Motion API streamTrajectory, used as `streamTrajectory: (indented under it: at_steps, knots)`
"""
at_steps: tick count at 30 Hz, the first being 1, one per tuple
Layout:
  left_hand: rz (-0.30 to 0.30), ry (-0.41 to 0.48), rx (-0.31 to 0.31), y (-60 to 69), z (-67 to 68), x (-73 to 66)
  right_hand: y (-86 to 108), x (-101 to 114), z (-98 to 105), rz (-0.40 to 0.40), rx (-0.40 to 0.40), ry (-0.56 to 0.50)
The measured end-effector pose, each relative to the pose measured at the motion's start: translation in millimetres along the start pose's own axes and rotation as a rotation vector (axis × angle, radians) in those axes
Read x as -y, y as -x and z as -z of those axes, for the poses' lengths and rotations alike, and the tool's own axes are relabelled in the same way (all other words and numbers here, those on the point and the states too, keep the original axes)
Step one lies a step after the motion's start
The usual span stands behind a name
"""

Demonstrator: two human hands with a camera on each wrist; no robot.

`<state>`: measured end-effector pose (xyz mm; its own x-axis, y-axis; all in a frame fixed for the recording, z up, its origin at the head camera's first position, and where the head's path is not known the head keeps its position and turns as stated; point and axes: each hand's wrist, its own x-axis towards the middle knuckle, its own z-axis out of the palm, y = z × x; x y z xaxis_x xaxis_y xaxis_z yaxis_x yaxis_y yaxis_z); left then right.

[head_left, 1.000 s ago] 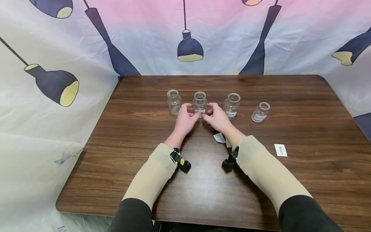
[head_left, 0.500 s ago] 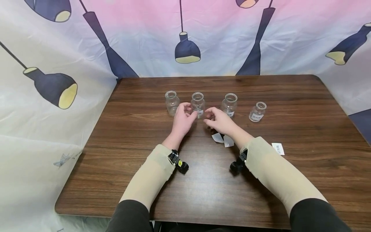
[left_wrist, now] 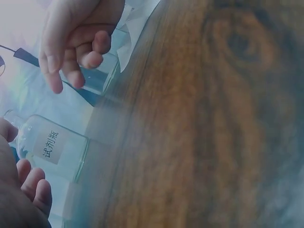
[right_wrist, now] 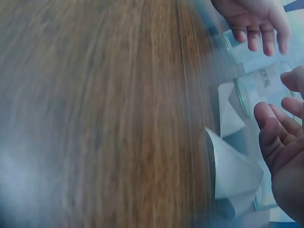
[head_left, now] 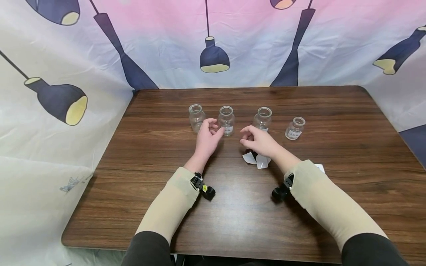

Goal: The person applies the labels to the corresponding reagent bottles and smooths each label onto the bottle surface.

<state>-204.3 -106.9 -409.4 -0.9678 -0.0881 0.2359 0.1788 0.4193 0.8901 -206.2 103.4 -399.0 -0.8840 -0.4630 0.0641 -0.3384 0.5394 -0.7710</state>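
Four clear glass bottles stand upright and uncapped in a row. My left hand (head_left: 207, 139) is loosely bent beside the second bottle (head_left: 226, 119) from the left and holds nothing. A white label with printed characters (left_wrist: 50, 146) is on that bottle's front. Partly behind my left hand stands the leftmost bottle (head_left: 195, 117), with no label visible. My right hand (head_left: 261, 142), fingers relaxed and nothing in it, hovers before the third bottle (head_left: 262, 120), whose label is mostly hidden. White paper pieces (head_left: 262, 162) lie just below the right hand. Farther right is a smaller labelled bottle (head_left: 294, 128).
On the brown wooden table (head_left: 159, 155), a white label (head_left: 320, 167) is partly covered by my right sleeve. Something dark (head_left: 252, 152) shows between the paper pieces and my right hand. A lamp-patterned cloth (head_left: 173, 55) hangs behind the table.
Both hands have come away from the second bottle, where they were at its label. My right hand has moved right and nearer to me, while the left has drawn back slightly.
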Motion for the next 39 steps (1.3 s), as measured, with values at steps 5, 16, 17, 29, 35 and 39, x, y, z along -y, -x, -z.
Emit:
streamTrajectory:
  at_steps: [5,16,17,29,35,39]
  knots:
    - [-0.04,-0.032,0.008,0.6,-0.1,-0.3,9.2,-7,12,-0.03,-0.026,0.026]
    - [-0.045,-0.053,-0.004,-0.1,1.7,1.2,27.1,-22,28,-0.057,-0.068,0.015]
    - [-0.045,-0.054,-0.003,-0.2,1.8,1.3,28.4,-23,29,-0.061,-0.064,0.018]
    - [-0.037,-0.037,-0.007,0.6,3.9,5.5,44.4,-41,41,-0.043,-0.047,0.005]
    - [-0.03,-0.037,-0.008,0.7,3.8,7.2,57.7,-52,48,-0.044,-0.05,-0.008]
    - [-0.023,-0.04,-0.005,0.3,3.4,7.4,65.6,-56,54,-0.074,-0.063,-0.016]
